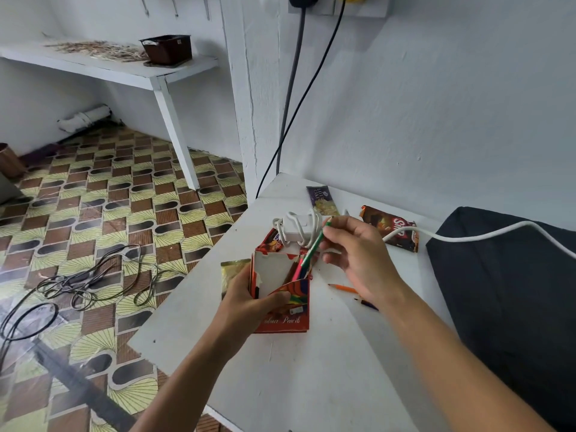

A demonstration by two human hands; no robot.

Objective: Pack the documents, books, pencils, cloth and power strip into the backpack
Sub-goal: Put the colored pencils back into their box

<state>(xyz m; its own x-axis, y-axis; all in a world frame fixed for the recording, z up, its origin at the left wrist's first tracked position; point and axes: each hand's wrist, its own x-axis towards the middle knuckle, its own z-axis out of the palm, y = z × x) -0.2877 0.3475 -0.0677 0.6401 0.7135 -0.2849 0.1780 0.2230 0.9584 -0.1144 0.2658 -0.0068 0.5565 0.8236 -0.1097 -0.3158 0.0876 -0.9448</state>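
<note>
1. The pencil box (282,294), red and torn open at the top, stands at the centre of the frame over the white tabletop (311,385).
2. The left hand (249,300) has its grip clamped on the box's lower left side.
3. The right hand (352,247) has its grip pinched together on a green pencil (314,244), whose lower end sits in the box mouth.
4. An orange pencil (343,288) and a dark pencil (367,304) lie on the tabletop just under the right wrist.
5. A white charger (297,229) with wound cord lies just above the box.
6. Snack wrappers (391,227) lie toward the upper right.
7. A dark backpack (514,291) fills the right edge, a white cable (467,236) across it.
</note>
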